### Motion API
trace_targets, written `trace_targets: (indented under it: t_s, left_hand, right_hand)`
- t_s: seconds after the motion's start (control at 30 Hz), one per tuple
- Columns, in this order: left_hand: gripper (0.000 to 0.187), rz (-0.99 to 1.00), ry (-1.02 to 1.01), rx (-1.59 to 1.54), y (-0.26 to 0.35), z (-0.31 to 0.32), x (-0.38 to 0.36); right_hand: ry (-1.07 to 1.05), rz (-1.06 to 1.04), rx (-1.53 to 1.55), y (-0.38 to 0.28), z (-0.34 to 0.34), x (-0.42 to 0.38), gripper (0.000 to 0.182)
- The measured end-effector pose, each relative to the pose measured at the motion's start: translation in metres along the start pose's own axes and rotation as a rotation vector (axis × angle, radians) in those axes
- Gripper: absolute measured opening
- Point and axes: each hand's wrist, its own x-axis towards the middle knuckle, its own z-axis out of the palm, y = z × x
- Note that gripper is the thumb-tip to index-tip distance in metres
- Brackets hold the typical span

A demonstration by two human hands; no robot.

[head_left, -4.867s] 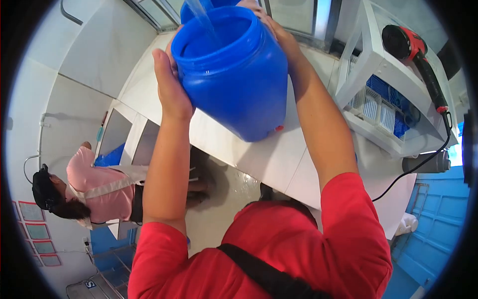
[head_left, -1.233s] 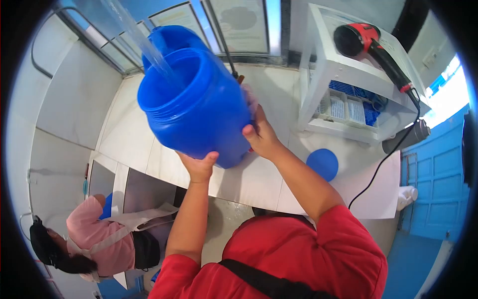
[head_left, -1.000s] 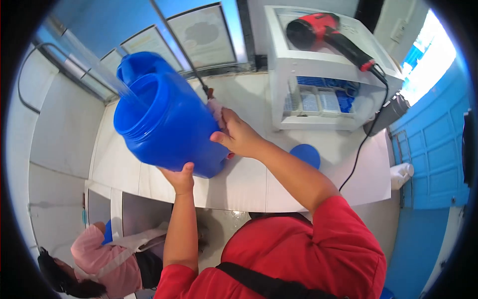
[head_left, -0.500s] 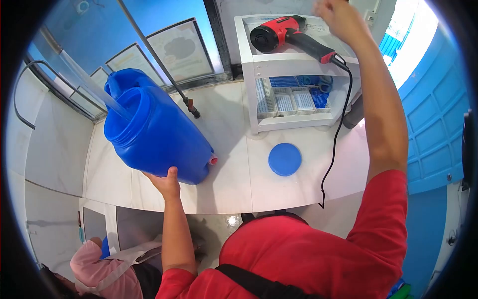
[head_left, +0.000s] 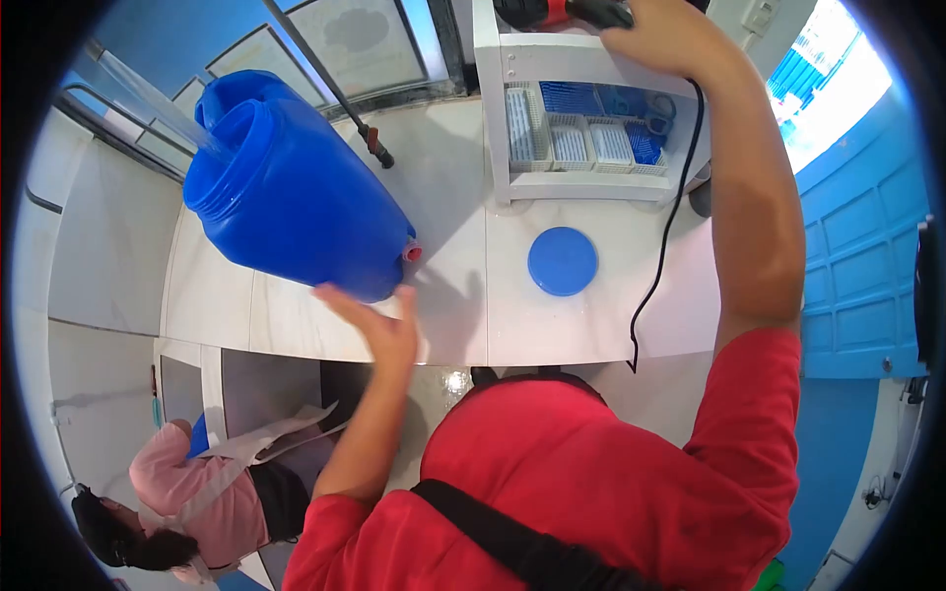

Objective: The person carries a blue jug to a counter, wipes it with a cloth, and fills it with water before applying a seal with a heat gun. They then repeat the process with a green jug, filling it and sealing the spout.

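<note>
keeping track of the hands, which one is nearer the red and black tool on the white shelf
Right. The right hand is at the handle end of the red and black tool; the left hand is well away, by the base of the blue container.

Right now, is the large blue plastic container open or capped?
Open. The large blue plastic container shows an uncapped threaded rim, and a clear tube or stream enters its mouth.
</note>
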Motion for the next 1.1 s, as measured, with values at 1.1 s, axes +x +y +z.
trace_targets:
  t_s: [1.1]
  left_hand:
    - [0.052,0.519,-1.404,0.099,0.14,0.064,0.003]
  right_hand:
    - [-0.558,1.253,0.641,0.023,0.283,-0.639,0.033]
